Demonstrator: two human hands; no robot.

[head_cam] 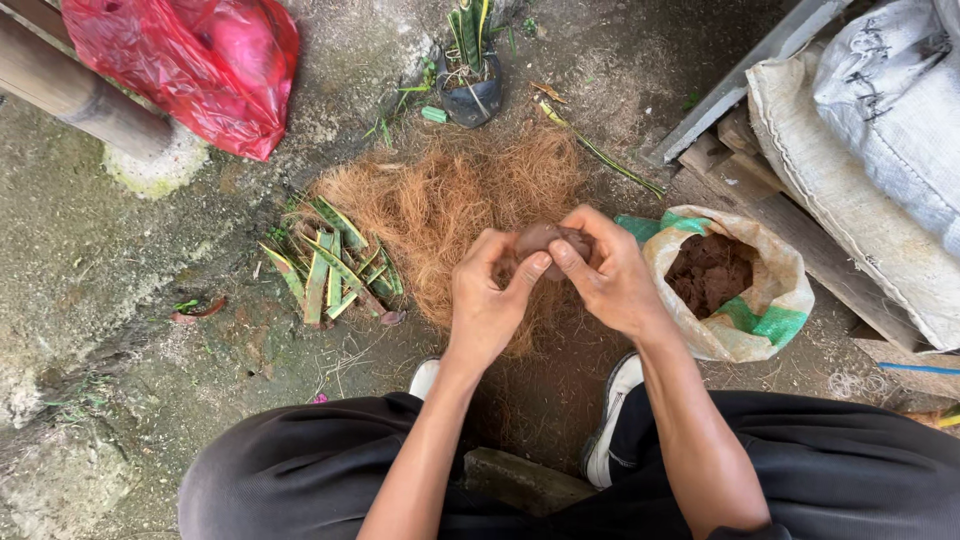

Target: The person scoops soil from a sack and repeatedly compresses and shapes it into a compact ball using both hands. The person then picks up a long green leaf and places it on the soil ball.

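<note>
Above one heap of brown fibre (450,200), my left hand (490,305) and right hand (608,275) together pinch one brown clump (540,238); one open sack (760,320) and one red bag (190,60) lie nearby.

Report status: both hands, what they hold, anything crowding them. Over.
Left hand and right hand both closed on a brown clump. Coir fibre pile directly beneath. Open sack of soil beside right hand, cut leaves to the left.
</note>
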